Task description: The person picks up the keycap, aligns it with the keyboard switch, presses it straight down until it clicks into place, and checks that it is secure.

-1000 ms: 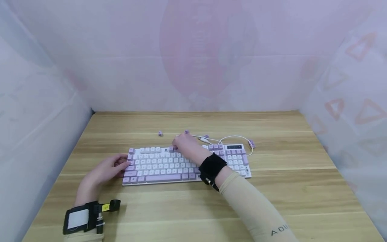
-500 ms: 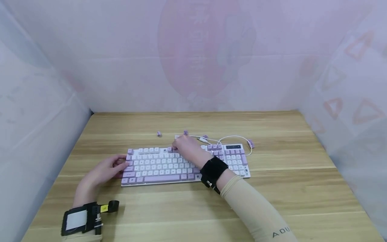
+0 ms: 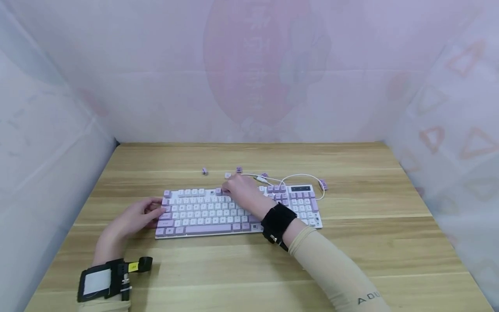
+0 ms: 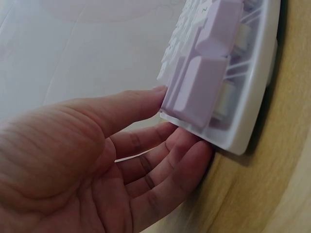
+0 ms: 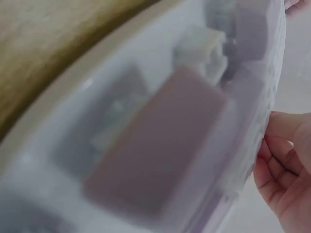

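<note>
**Held at one end only, at risk of a slide or a crooked press**

See the keyboard [image 3: 224, 214] lying across the middle of the head view, on the wooden table [image 3: 234, 268]. Grips its left end with the left hand [image 3: 134, 217], with the thumb against the end keys and the fingers bent in along the lower edge (clearest in the left wrist view). Reaches over the keys with the right hand [image 3: 243, 190], down to the far row, with the fingers curled just beside a purple keycap [image 3: 218, 191]. Cannot tell, with those fingertips hidden, between pinching a cap and merely pressing on one.

Could swing the board's unheld right end by pushing sideways at the far row against a light grip at the left. Could seat a cap askew, or strain a stem, by pressing off-centre; note the bare switch [image 3: 212, 192] just left of that keycap. Could drag neighbouring keys with the black wrist strap [image 3: 277, 222], hanging low over the keyboard's lower right. Could knock away the white keycap [image 3: 228, 175] or the loose purple keycap [image 3: 239, 169], both near the knuckles at upper centre, with one careless backward jerk. Could also snag the white cable [image 3: 300, 174], right of centre (a loop just waiting for a finger), and so nudge the farthest purple keycap [image 3: 323, 184], lying beside it.
</note>
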Demonstrator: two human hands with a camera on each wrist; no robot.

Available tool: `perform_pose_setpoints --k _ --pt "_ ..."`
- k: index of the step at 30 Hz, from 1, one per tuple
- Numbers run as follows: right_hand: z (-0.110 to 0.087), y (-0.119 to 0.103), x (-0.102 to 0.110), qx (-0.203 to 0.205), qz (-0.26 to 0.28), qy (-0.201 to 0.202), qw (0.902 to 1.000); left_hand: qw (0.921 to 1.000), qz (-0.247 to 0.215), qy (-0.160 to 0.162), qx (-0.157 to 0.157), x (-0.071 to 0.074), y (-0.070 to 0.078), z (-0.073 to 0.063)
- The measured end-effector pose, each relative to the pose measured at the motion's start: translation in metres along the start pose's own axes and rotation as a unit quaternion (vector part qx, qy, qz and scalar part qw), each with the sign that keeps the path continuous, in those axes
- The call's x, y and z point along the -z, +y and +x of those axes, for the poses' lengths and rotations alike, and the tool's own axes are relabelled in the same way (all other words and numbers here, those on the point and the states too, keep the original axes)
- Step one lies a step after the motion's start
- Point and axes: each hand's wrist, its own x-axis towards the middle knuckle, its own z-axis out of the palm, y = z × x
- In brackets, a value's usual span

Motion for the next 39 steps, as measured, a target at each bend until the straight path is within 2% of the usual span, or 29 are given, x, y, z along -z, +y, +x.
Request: perform_pose_setpoints --k 4,10,17,19,23,27,30,35,39 --pt "-0.002 0.003 0.0 0.009 0.012 0.0 0.9999 1.0 -0.004 0.0 -0.001 0.0 0.0 -0.001" --pt "-0.003 0.011 0.011 0.012 0.054 -0.035 0.9978 1.0 -0.007 -0.001 0.002 -0.001 0.001 -0.003" --pt "0.003 0.035 0.029 -0.064 0.089 -0.022 0.9937 0.9999 -0.015 0.0 -0.001 -0.004 0.002 -0.006" --pt "0.006 0.041 0.033 -0.072 0.09 -0.021 0.9931 0.9999 -0.015 0.0 0.001 -0.004 0.003 -0.006" --pt "0.012 0.045 0.036 -0.059 0.077 -0.043 0.9944 0.9998 -0.017 0.0 0.005 -0.006 0.006 -0.007" --pt "0.019 0.04 0.034 -0.036 0.037 -0.087 0.9949 0.9997 -0.02 0.001 0.01 -0.007 0.009 -0.008" --pt "0.024 0.035 0.028 -0.014 0.004 -0.104 0.9944 0.9997 -0.022 0.0 0.012 -0.008 0.011 -0.009" --pt "0.025 0.034 0.017 0.022 -0.038 -0.103 0.9937 0.9997 -0.02 0.002 0.011 -0.011 0.014 -0.006" --pt "0.022 0.036 0.013 0.03 -0.034 -0.104 0.9935 0.9996 -0.024 -0.001 0.012 -0.013 0.018 -0.004"
